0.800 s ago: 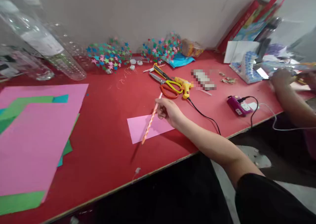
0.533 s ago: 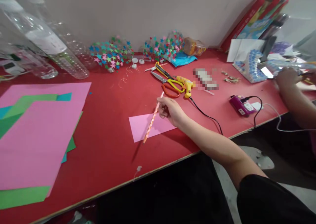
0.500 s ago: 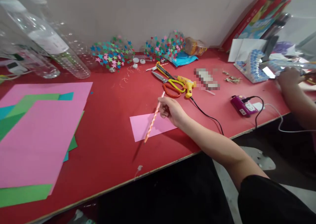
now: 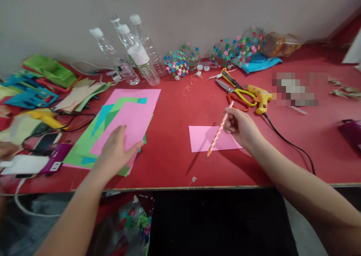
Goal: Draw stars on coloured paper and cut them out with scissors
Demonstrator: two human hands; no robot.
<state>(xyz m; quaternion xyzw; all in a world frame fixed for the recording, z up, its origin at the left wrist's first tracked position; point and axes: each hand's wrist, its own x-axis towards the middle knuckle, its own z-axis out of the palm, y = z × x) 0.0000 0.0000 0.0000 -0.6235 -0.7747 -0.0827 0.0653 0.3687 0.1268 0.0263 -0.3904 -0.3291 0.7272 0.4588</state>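
Observation:
My right hand grips a pink striped pencil, tip pointing down over a small pink paper on the red table. My left hand lies flat, fingers stretched, on a stack of pink, green and teal paper sheets at the left of the table.
Scissors and a yellow glue gun with a black cord lie behind the small paper. Clear bottles and star-covered bottles stand by the wall. Coloured paper scraps, a phone and a purple device are at far left.
The view has swung left. My left hand has come into view and rests on the paper stack. My right hand still holds the pencil over the small pink paper.

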